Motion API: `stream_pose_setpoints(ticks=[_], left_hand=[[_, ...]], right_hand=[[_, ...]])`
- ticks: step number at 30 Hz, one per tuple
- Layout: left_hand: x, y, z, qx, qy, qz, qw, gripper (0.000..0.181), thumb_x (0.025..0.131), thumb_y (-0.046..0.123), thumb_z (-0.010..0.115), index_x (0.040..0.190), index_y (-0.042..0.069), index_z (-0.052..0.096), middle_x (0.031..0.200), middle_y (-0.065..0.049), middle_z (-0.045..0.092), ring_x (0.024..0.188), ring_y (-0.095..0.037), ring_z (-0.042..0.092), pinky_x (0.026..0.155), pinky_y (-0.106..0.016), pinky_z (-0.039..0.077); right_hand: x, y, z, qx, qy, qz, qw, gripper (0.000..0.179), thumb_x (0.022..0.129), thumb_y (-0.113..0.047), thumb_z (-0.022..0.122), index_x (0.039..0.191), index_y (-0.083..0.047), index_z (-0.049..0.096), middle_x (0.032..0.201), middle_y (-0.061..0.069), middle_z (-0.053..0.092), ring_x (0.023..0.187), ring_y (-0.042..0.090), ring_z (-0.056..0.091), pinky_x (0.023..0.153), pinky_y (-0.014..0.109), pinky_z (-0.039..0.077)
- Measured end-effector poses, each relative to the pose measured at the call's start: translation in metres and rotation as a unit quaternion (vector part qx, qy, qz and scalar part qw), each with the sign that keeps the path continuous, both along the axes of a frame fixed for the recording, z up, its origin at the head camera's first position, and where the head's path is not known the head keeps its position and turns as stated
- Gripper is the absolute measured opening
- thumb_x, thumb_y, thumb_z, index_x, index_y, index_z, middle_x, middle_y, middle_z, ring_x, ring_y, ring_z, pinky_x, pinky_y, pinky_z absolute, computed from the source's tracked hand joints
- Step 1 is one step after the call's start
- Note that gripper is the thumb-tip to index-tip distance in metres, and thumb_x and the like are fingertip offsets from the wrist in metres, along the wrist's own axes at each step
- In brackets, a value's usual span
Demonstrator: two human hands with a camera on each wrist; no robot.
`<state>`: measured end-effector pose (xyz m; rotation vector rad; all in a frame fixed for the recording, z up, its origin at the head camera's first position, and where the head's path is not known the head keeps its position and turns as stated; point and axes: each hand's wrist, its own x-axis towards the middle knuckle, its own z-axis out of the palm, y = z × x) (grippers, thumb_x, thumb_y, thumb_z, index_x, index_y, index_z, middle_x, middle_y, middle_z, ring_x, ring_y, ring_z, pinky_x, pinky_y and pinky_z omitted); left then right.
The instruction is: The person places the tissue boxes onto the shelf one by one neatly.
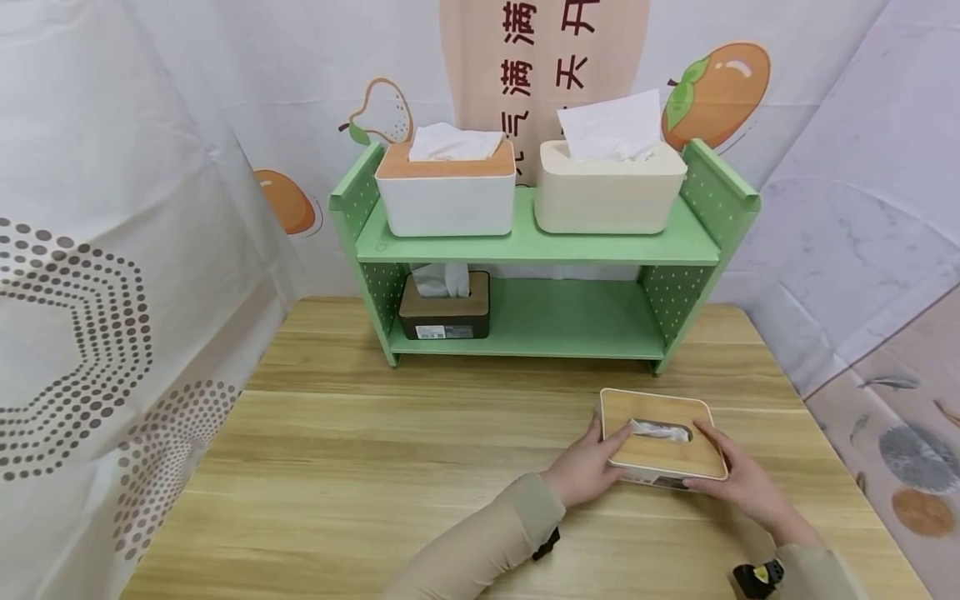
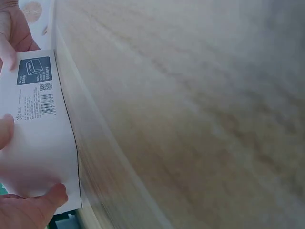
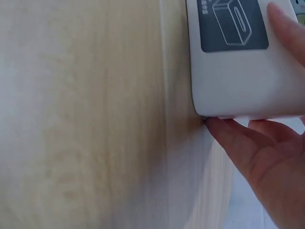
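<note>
A tissue box [image 1: 652,454] with a white body and a light wooden lid sits low at the table's right side, between both hands. Its oval slot shows a bit of white tissue [image 1: 660,430]. My left hand [image 1: 588,468] grips the box's left end, one finger over the lid. At the opposite end my right hand [image 1: 746,487] holds the right side, thumb on the front face. A dark printed label [image 2: 34,70] and a barcode show on that face in the left wrist view. From the right wrist view, fingertips [image 3: 217,126] touch the box's lower corner near the tabletop.
Behind the box stands a green two-tier rack [image 1: 540,357]. Its upper shelf bears a white tissue box with an orange-brown lid [image 1: 450,204] and a cream tissue box [image 1: 611,200]. A dark tissue box [image 1: 444,317] occupies the lower shelf's left. Printed curtains [image 1: 172,125] surround the wooden table [image 1: 337,467].
</note>
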<state>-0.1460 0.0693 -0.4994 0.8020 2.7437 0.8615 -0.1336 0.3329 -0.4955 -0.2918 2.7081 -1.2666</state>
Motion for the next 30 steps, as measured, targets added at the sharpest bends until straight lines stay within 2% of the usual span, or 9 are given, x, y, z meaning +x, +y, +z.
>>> stream_pose_setpoints(ticks=[5, 10, 12, 14, 17, 21, 22, 26, 30], left_hand=[[0.000, -0.004, -0.002, 0.021, -0.008, 0.016, 0.9996, 0.065, 0.090, 0.038, 0.061, 0.147, 0.033, 0.031, 0.151, -0.032, 0.018, 0.083, -0.016, 0.068, 0.083, -0.020, 0.050], [-0.001, -0.009, 0.000, 0.039, -0.009, 0.023, 0.9989, 0.061, 0.088, 0.034, 0.066, 0.143, 0.030, 0.041, 0.148, -0.032, 0.022, 0.046, 0.002, 0.045, 0.072, -0.011, 0.046], [-0.001, -0.011, 0.002, 0.042, -0.004, 0.023, 0.9988, 0.060, 0.086, 0.033, 0.069, 0.141, 0.028, 0.045, 0.147, -0.032, 0.024, 0.047, 0.004, 0.043, 0.070, -0.010, 0.044], [-0.001, -0.014, 0.005, 0.044, 0.003, 0.027, 0.9987, 0.058, 0.085, 0.032, 0.070, 0.139, 0.026, 0.049, 0.146, -0.029, 0.030, 0.056, 0.004, 0.054, 0.071, -0.010, 0.046], [-0.002, -0.018, 0.008, 0.049, 0.016, 0.037, 0.9980, 0.054, 0.085, 0.031, 0.071, 0.135, 0.023, 0.054, 0.142, -0.021, 0.043, 0.084, -0.005, 0.066, 0.080, -0.013, 0.048], [-0.003, -0.024, 0.011, 0.061, 0.024, 0.050, 0.9966, 0.050, 0.084, 0.030, 0.072, 0.131, 0.021, 0.059, 0.136, -0.016, 0.051, 0.109, -0.015, 0.061, 0.087, -0.017, 0.048], [-0.003, -0.026, 0.011, 0.061, 0.027, 0.051, 0.9964, 0.049, 0.084, 0.030, 0.073, 0.130, 0.020, 0.059, 0.137, -0.019, 0.049, 0.113, -0.017, 0.059, 0.088, -0.018, 0.048], [-0.007, -0.034, 0.018, 0.067, 0.042, 0.058, 0.9952, 0.049, 0.082, 0.029, 0.075, 0.128, 0.019, 0.061, 0.133, -0.013, 0.056, 0.103, -0.011, 0.063, 0.082, -0.016, 0.049], [-0.011, -0.044, 0.027, 0.077, 0.052, 0.062, 0.9937, 0.049, 0.082, 0.028, 0.074, 0.128, 0.017, 0.061, 0.133, -0.014, 0.056, 0.074, -0.003, 0.061, 0.071, -0.012, 0.046]], right_hand=[[-0.001, -0.008, 0.002, 0.013, 0.000, -0.010, 0.9999, 0.095, 0.074, -0.025, 0.081, 0.147, -0.001, 0.026, 0.144, 0.037, 0.029, 0.124, 0.050, 0.037, 0.080, -0.001, 0.027], [-0.001, -0.013, 0.001, 0.001, -0.007, -0.015, 0.9999, 0.095, 0.073, -0.024, 0.082, 0.147, 0.000, 0.028, 0.146, 0.035, 0.028, 0.126, 0.047, 0.036, 0.081, -0.001, 0.028], [-0.002, -0.014, 0.001, -0.004, -0.004, -0.015, 0.9999, 0.093, 0.072, -0.023, 0.082, 0.146, 0.000, 0.030, 0.145, 0.034, 0.029, 0.125, 0.027, 0.045, 0.082, -0.001, 0.030], [-0.003, -0.015, 0.002, -0.010, 0.006, -0.011, 0.9999, 0.091, 0.072, -0.022, 0.082, 0.145, 0.000, 0.033, 0.144, 0.034, 0.032, 0.119, 0.007, 0.046, 0.082, 0.000, 0.032], [-0.006, -0.020, 0.003, -0.014, 0.024, -0.006, 0.9996, 0.087, 0.072, -0.021, 0.082, 0.143, 0.000, 0.036, 0.142, 0.033, 0.036, 0.117, 0.003, 0.047, 0.083, 0.001, 0.033], [-0.008, -0.028, 0.007, -0.014, 0.030, -0.006, 0.9994, 0.086, 0.072, -0.021, 0.083, 0.142, 0.000, 0.038, 0.142, 0.032, 0.038, 0.125, 0.039, 0.041, 0.084, -0.001, 0.029], [-0.008, -0.031, 0.008, -0.015, 0.028, -0.008, 0.9995, 0.086, 0.072, -0.022, 0.083, 0.142, -0.001, 0.038, 0.142, 0.031, 0.038, 0.126, 0.040, 0.040, 0.084, -0.001, 0.030], [-0.012, -0.041, 0.014, -0.021, 0.029, -0.016, 0.9992, 0.085, 0.072, -0.023, 0.083, 0.142, -0.003, 0.040, 0.143, 0.028, 0.039, 0.124, 0.030, 0.043, 0.083, 0.001, 0.032], [-0.019, -0.051, 0.021, -0.032, 0.033, -0.019, 0.9987, 0.084, 0.072, -0.021, 0.083, 0.142, -0.004, 0.040, 0.144, 0.026, 0.039, 0.124, 0.023, 0.044, 0.083, 0.001, 0.033]])
